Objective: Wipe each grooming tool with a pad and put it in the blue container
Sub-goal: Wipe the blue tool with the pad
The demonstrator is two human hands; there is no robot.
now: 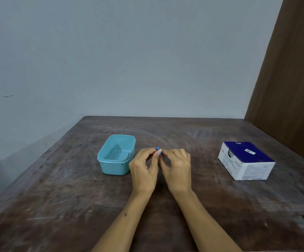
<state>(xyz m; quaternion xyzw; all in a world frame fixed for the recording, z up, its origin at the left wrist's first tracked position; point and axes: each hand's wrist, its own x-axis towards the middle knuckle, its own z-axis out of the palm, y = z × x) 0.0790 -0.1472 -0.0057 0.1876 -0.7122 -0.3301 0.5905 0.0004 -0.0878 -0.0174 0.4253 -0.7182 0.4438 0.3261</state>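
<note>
The open light-blue rectangular plastic container (116, 155) holds a thin metal tool (128, 155) against its right wall. Just right of it, the left hand (144, 169) and right hand (177, 168) together pinch a small blue-tipped grooming tool (158, 150) above the dark wooden table (74, 188)

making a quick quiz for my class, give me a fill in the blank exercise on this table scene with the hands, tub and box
1. The blue tub stands on the person's ____ side of the table.
2. The white and dark blue box stands on the person's ____ side.
3. The left hand and right hand together pinch a small ____ item between the fingertips.
4. A thin metal tool lies ____ the tub.

Missing words: left; right; blue; inside
</note>
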